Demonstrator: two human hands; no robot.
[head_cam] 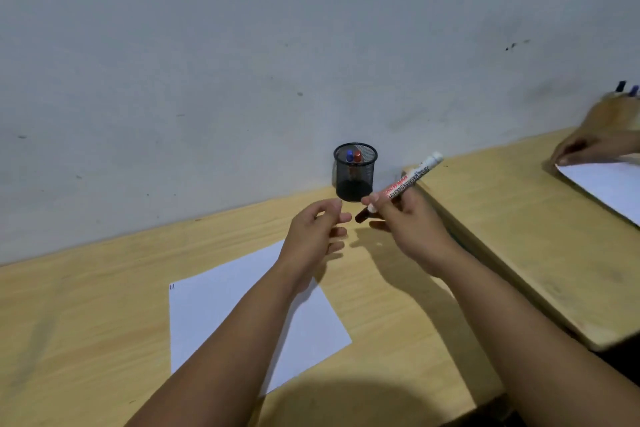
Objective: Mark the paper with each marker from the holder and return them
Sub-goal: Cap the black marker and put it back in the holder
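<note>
R hand [408,218] fingers [375,198] wrapped round a white-barrelled marker [407,182], pinch near the cap end; barrel slants up and to the right, white butt end high, dark cap [363,216] low, pointing toward the L hand. L hand [317,229] just beside the cap, not touching that I can see; fingers [341,218] half-curled, thumb and index apart, holding nothing. Cap looks on.

Step, as I judge it: marker is out of the holder, uncapping about to start. Next move calls for the L fingers to close on the cap and pull along the barrel axis while R holds firm; then tip down onto the paper.

Both hands up off the counter [86,305], mid-air, in front of the holder. Forearms come in from bottom of frame, converging; L forearm crosses over the paper.

Holder [355,172]: black mesh cup, upright, at the back of the counter against the wall [242,45]. Two more markers inside, blue cap [349,156] and red cap [358,156] showing at the rim.

Paper [214,315]: white sheet flat on counter, near side of hands, corner toward holder. Small marks near its left corner, too small to read.

Far right: second counter [519,236], another person's hand [595,142] on another sheet [609,187], blurred.
</note>
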